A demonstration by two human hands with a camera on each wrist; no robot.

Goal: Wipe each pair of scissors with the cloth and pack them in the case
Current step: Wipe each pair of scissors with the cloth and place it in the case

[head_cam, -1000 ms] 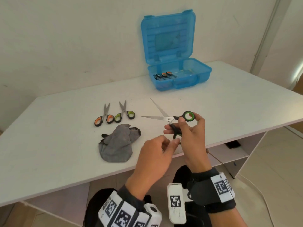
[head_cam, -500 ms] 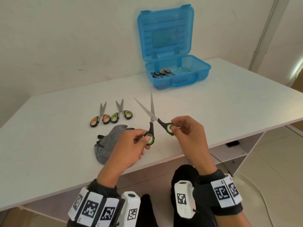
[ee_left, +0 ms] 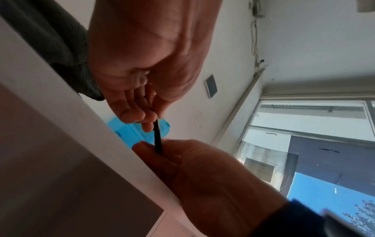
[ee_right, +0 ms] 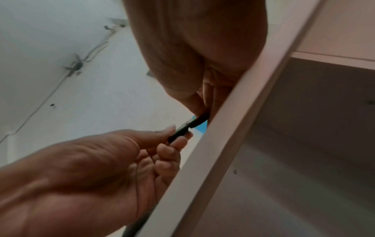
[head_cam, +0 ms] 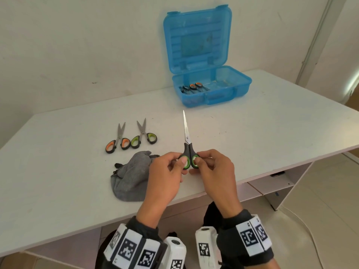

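Note:
I hold a pair of scissors (head_cam: 187, 137) with black and green handles over the table's front edge, blades closed and pointing away. My left hand (head_cam: 181, 164) pinches the left handle loop and my right hand (head_cam: 196, 163) pinches the right one. In the left wrist view the black handle (ee_left: 157, 136) runs between my left hand (ee_left: 147, 119) and my right hand (ee_left: 162, 150). The grey cloth (head_cam: 132, 177) lies crumpled on the table just left of my left hand. The blue case (head_cam: 229, 92) stands open at the back, with two pairs of scissors (head_cam: 192, 87) inside.
Two more pairs lie on the white table (head_cam: 272, 123) behind the cloth: an orange-handled pair (head_cam: 117, 141) and a green-handled pair (head_cam: 144, 135). The case lid (head_cam: 198, 35) leans back towards the wall. A shelf unit (head_cam: 275, 183) sits under the table at the right.
The scissors' blades have gone from wide open to closed. My left hand took hold of one handle, and the pair turned so that its tip points away from me.

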